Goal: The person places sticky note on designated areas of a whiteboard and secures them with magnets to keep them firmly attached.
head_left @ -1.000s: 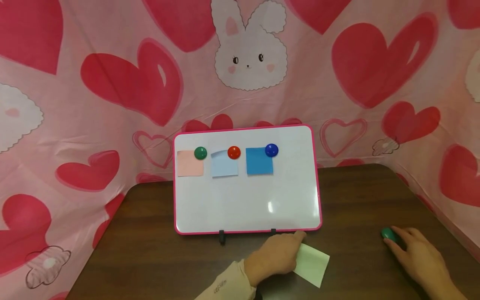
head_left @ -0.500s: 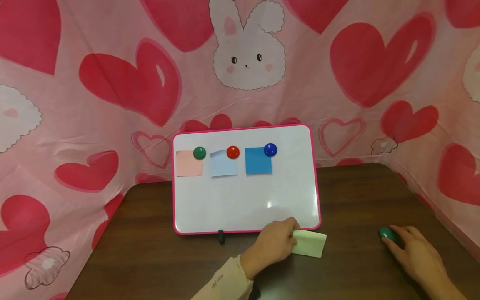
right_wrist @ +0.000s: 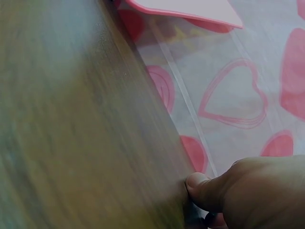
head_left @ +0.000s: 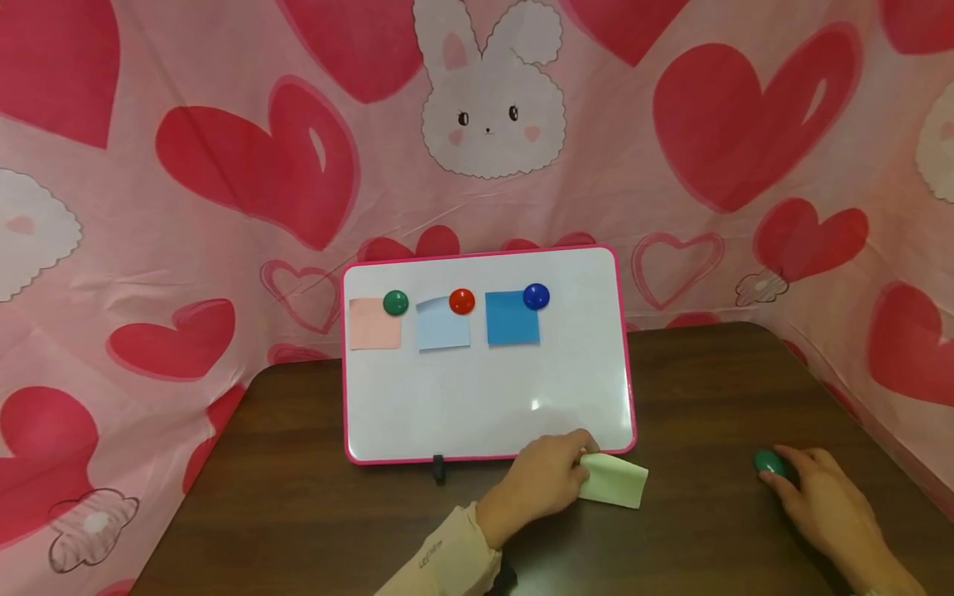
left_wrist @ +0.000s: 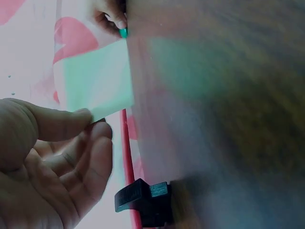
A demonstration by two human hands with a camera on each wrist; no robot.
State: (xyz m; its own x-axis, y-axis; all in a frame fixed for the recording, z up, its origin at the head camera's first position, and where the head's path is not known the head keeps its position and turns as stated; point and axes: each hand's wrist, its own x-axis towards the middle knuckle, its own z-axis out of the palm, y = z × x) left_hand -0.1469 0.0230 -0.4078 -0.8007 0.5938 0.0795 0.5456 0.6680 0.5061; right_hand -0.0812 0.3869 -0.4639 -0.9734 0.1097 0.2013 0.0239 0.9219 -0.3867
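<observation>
My left hand (head_left: 540,476) pinches a pale green sticky note (head_left: 617,482) by one edge, just in front of the whiteboard's lower right corner. In the left wrist view, thumb and forefinger grip the note (left_wrist: 97,78) while the other fingers curl loosely. At the right side of the table, my right hand (head_left: 831,501) holds a round green magnet (head_left: 768,463) between thumb and fingers, low over the tabletop. The whiteboard (head_left: 477,406) has a pink frame. Its upper part bears a pink note (head_left: 373,327), a light blue note (head_left: 442,325) and a blue note (head_left: 510,321).
Each note on the board has a magnet at its upper right: green (head_left: 396,303), red (head_left: 462,301), blue (head_left: 537,296). A black stand foot (head_left: 438,468) supports the board on the dark wooden table (head_left: 708,397). A heart-patterned cloth (head_left: 596,190) surrounds the table.
My left hand has raised the green note slightly toward the board, and the note has tilted from its earlier lower angle. The right hand stays in place with the green magnet.
</observation>
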